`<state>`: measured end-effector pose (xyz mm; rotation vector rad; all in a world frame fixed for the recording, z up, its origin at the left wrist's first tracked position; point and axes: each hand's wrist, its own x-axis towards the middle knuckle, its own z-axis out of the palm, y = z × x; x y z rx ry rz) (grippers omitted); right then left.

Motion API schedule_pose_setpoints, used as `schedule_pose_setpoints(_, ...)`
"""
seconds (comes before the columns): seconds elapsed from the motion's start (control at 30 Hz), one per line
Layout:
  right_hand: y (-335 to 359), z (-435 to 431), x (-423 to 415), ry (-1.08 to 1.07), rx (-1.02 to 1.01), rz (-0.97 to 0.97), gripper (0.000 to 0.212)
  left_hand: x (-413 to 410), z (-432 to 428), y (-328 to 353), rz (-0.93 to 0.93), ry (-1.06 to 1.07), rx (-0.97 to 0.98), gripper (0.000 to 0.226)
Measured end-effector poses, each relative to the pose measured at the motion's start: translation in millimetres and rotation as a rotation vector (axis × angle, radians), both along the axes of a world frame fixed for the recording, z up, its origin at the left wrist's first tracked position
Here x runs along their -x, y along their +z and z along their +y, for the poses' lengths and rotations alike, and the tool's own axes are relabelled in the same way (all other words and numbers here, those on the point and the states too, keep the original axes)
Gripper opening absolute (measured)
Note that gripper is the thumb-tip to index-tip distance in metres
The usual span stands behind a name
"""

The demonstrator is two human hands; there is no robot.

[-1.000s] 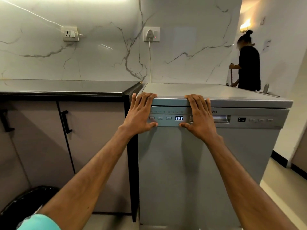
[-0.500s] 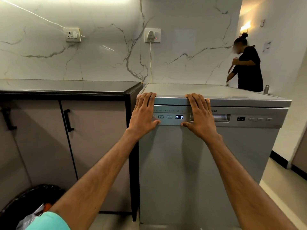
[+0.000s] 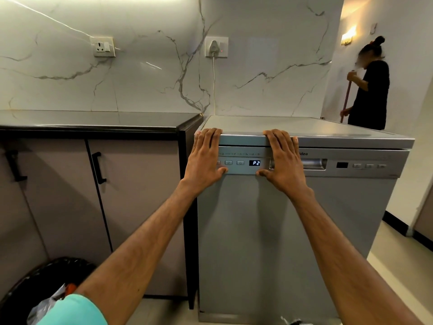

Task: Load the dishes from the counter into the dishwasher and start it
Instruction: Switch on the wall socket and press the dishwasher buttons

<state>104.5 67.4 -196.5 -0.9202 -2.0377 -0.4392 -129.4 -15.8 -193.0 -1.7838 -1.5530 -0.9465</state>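
Observation:
A silver dishwasher stands closed in front of me, right of the dark counter. Its control panel has small buttons and a lit display reading P2. My left hand lies flat on the panel's left end, fingers straight and reaching the top edge, thumb below the buttons. My right hand lies flat just right of the display, covering part of the recessed door handle. No dishes are in sight on the counter.
Grey cupboard doors with black handles sit under the counter. A black-lined bin with rubbish stands at the lower left. A plug and cord hang on the marble wall. A person in black with a long stick stands at the back right.
The display changed from 8:88 to P2. Both hands stayed flat on the panel. The person at the back shifted and now holds the stick upright.

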Motion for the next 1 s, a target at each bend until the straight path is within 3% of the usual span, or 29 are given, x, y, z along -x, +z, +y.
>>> schedule_pose_setpoints(1.0, 0.3, 0.5, 1.2, 0.016, 0.019, 0.037, 0.119, 3.1, 2.1, 1.8, 0.048, 0.036, 0.005, 0.109)
